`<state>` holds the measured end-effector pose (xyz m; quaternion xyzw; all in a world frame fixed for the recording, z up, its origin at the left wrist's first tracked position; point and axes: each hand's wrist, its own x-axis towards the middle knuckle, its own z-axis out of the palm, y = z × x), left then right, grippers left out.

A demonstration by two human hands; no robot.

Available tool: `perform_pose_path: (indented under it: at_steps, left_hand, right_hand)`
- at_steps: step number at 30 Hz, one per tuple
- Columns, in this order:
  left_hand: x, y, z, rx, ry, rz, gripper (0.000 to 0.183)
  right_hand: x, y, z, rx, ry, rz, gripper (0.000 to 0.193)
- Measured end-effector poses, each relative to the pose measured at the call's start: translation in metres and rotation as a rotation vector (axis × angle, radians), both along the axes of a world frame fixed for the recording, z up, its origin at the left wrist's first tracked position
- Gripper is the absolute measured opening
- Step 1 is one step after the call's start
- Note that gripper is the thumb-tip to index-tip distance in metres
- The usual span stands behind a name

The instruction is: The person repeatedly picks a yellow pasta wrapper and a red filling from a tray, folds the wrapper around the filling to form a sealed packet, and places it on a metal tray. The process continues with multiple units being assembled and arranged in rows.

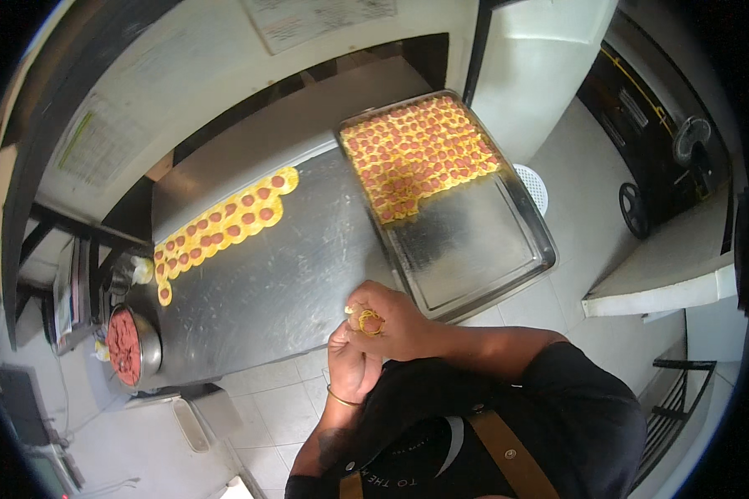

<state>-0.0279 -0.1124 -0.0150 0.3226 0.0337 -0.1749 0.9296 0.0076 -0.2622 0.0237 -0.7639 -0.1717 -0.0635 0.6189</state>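
My right hand is closed round a small yellow dumpling, whose frilled edge shows in the ring of thumb and forefinger. Just below and pressed against it is my left hand, its fingers curled and partly hidden; what they hold I cannot make out. Both hands are in front of the table's near edge. On the metal table, to the left, round yellow wrappers overlap in rows, each with a ball of pink meat filling. A metal tray at the right carries close rows of open-topped dumplings.
A steel bowl of pink minced meat stands at the table's left end. Bare steel tabletop lies between the wrappers and the tray. A white perforated round stool top is beyond the tray's right side. A fan stands at far right.
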Motion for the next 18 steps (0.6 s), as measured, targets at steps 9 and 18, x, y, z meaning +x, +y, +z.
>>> perform_pose_path:
  at_steps: [9,18]
  left_hand:
    - [0.05,-0.069,0.027,-0.062,0.202,-0.232,0.055]
    - [0.124,-0.107,-0.05,0.039,0.285,-0.374,0.07]
  right_hand:
    - [0.034,-0.085,-0.053,0.022,-0.224,-0.067,0.034]
    - [0.047,-0.165,-0.075,-0.401,-0.027,-0.277,0.045]
